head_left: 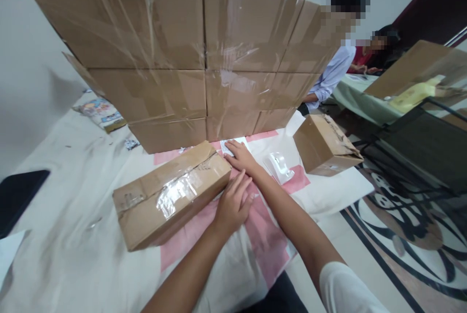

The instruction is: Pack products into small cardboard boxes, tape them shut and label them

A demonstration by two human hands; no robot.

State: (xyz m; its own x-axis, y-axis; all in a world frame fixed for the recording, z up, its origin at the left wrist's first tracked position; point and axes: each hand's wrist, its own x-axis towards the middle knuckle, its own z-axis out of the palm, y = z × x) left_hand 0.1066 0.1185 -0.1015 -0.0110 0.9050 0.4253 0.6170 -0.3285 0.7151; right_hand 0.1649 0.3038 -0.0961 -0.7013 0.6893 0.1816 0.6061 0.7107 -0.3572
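My right hand (241,158) lies with fingers stretched out over a small white printed paper (226,146), which it partly covers. Just below it, my left hand (232,205) rests beside the right end of a long taped cardboard box (171,193), fingers extended and close to my right wrist. Neither hand grips anything. The box stands on a pink and white cloth (262,235). Whether my left fingertips touch the box or my right wrist, I cannot tell.
A wall of stacked, taped cartons (175,55) rises behind my hands. To the right are a tape dispenser (279,167) and an open carton (324,145). A snack packet (100,112) and a dark flat device (20,196) lie left. Two people sit beyond, near a chair (426,142).
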